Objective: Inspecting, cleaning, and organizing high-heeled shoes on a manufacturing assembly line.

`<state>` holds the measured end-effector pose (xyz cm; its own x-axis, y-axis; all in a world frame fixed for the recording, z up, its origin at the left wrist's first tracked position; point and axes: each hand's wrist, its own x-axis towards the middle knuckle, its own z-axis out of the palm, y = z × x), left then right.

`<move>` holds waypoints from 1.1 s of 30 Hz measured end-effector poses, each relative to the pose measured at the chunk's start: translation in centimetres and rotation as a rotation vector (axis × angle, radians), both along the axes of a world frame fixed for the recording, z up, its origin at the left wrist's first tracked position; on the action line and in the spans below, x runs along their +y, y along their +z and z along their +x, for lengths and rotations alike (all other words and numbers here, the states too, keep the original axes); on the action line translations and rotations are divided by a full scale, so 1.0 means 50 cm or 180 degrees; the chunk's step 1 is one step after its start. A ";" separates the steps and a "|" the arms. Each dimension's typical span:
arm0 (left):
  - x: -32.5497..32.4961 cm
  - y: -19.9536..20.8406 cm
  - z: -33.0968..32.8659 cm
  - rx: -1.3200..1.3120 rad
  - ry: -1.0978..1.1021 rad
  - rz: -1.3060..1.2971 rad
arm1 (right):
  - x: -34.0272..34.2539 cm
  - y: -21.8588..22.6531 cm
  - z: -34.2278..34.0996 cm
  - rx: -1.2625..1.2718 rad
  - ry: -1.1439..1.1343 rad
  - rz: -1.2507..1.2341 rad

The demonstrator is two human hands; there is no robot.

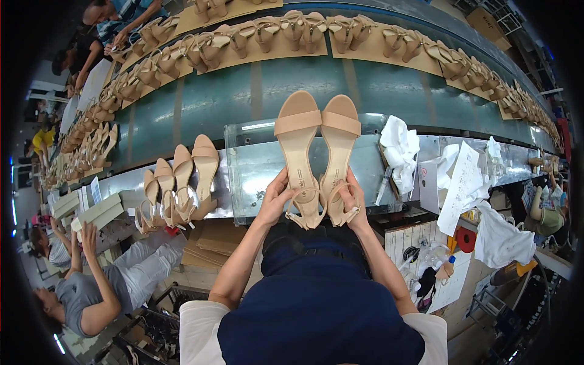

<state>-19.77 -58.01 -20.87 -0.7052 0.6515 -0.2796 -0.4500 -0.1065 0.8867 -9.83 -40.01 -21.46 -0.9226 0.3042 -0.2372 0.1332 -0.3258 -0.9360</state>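
In both hands' grip, paired beige sandals [317,155].

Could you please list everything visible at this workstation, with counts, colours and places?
Beige flat strap sandals in hand: two, held side by side over the bench.
Beige sandals on the bench: about four, to the left.
Beige sandals on cardboard sheets: many, along the far side of the conveyor.
Green conveyor belt: one, curved, beyond the bench.
Clear plastic tray: one, under the held pair.
White crumpled cloth: one, to the right.
White paper sheets: several, right.
Co-worker in grey shirt: one, lower left.
Left hand: grips the left sandal's heel.
Right hand: grips the right sandal's heel.
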 end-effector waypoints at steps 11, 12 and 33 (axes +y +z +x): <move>0.013 0.005 -0.005 -0.0081 -0.0021 0.0146 | 0.000 0.037 0.001 0.0246 -0.0123 0.0376; 0.014 0.004 -0.004 -0.0055 -0.0026 0.0163 | 0.000 0.033 0.003 0.0272 -0.0127 0.0393; -0.002 -0.004 0.010 0.0022 0.0090 0.0126 | 0.018 0.001 0.007 0.0261 -0.0336 0.0267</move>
<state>-19.28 -58.13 -21.07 -0.7254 0.6417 -0.2490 -0.4401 -0.1543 0.8846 -9.50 -39.11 -21.42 -0.8997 0.4160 -0.1321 0.0245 -0.2540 -0.9669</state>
